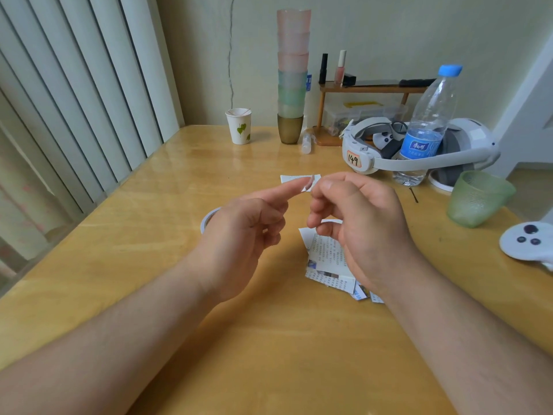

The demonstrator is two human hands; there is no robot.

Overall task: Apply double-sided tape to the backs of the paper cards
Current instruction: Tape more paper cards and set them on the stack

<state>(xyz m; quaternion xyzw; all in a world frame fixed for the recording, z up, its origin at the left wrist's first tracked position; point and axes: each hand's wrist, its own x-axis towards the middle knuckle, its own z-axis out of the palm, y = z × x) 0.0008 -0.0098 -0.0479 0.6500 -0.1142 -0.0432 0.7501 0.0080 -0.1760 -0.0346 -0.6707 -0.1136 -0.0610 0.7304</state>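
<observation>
Head view: both hands are raised over the table (pixel 149 241); the left hand (pixel 239 235) points its index finger up and away with a small tape piece (pixel 308 183) stuck at the tip, the other fingers loosely curled on nothing; the right hand (pixel 356 217) has its fingers curled at that piece and seems to pinch it, though the contact itself is too small to tell; the step in hand looks like freeing a cut piece, or peeling its liner, before it goes on a card. The piece's long axis seems to run up and slightly right. 1 card (pixel 294 178) lies beyond the fingertips; the card pile (pixel 327 262) sits under the right hand; the tape roll (pixel 208 218) peeks out behind the left hand. Next, the piece probably must be carried down and pressed flat on a card's back.
</observation>
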